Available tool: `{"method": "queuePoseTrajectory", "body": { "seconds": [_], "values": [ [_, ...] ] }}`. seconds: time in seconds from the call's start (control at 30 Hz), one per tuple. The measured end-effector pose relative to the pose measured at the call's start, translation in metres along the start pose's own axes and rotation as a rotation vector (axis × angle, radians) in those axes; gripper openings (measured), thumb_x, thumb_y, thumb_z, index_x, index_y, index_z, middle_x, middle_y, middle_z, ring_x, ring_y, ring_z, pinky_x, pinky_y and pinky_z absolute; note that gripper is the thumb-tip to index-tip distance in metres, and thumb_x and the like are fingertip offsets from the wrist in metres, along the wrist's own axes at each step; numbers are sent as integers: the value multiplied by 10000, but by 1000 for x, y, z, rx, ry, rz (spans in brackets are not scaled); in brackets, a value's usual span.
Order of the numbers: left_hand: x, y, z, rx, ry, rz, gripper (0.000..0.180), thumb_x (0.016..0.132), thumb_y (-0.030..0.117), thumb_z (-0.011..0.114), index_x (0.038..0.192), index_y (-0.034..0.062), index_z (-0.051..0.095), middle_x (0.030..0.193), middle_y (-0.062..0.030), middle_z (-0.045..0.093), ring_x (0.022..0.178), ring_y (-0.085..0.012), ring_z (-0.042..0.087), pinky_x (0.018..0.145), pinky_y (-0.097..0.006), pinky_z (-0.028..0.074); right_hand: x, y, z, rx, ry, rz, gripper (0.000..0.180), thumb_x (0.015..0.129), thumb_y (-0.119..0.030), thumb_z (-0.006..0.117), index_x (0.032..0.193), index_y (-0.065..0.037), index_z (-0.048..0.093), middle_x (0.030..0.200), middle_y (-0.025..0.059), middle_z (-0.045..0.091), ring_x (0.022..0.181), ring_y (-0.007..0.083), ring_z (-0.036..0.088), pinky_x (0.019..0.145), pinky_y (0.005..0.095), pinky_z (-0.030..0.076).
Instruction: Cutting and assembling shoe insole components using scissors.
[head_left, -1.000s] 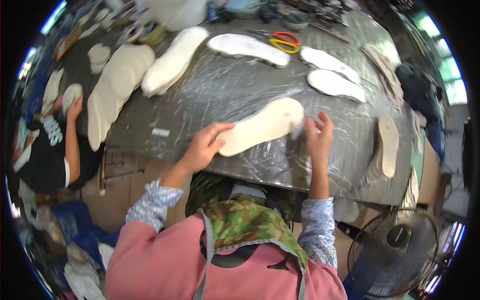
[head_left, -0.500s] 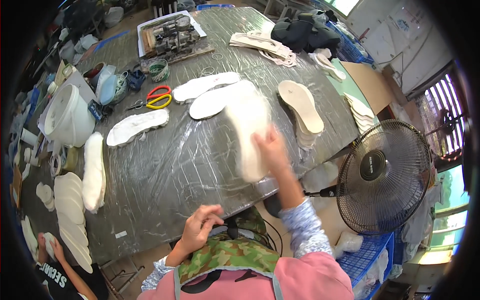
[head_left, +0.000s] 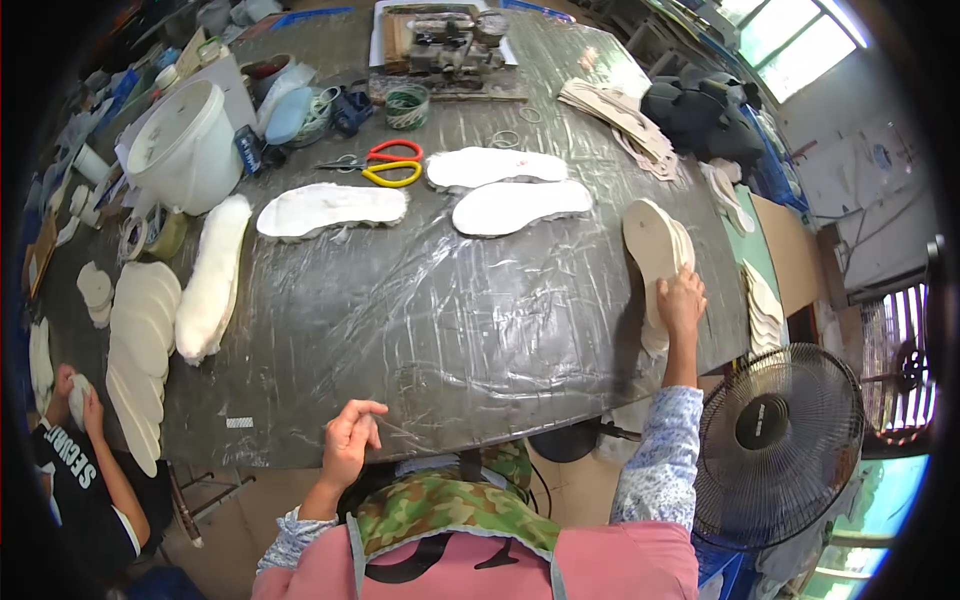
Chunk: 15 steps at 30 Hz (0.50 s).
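My right hand (head_left: 682,300) is on the stack of cream insoles (head_left: 650,235) at the right of the table, its fingers bent round the edge near the stack's middle. Over the table's front edge my left hand (head_left: 350,440) is raised and holds nothing, with its index finger stretched out and the others loosely bent. Two white fleecy insoles (head_left: 520,208) lie one behind the other at the centre back. To their left is another white insole (head_left: 332,210), and farther left a thick fluffy one (head_left: 213,280).
Red-and-yellow scissors (head_left: 392,165) lie behind the insoles. A white bucket (head_left: 190,145) and a fanned row of pale insoles (head_left: 145,340) occupy the left side. A metal machine (head_left: 450,50) stands at the back, a fan (head_left: 775,440) at the right. Another person's hands (head_left: 80,395) work at lower left.
My right hand has moved right from mid-table, where it held a pale insole, to the stack. My left hand stays empty near the table's front edge. The view has shifted.
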<state>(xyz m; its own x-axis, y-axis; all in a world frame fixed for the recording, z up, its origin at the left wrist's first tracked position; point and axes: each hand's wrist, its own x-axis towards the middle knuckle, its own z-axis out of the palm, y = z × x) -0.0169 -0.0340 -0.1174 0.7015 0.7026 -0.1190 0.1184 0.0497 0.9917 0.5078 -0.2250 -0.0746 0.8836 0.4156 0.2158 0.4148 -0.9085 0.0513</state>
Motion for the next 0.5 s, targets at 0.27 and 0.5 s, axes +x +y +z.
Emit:
{"method": "queuePoseTrajectory", "body": {
  "seconds": [0.27,0.5],
  "values": [
    [13,15,-24,33,70,-74,232,985,42,423,1119,16,611,666,-24,544,616,-106,541,618,-269,466,-29,5,47,233,65,-95,624,857,-119,501,1426,84,346,1443,299,382,1340,463,373,1121,444,344],
    [36,29,-72,247,186,70,261,988,41,462,1194,31,623,915,-44,597,780,-119,584,732,-271,499,-24,62,37,-186,100,52,523,921,-163,484,1428,-40,440,1476,182,421,1321,399,427,1082,512,359]
  ]
}}
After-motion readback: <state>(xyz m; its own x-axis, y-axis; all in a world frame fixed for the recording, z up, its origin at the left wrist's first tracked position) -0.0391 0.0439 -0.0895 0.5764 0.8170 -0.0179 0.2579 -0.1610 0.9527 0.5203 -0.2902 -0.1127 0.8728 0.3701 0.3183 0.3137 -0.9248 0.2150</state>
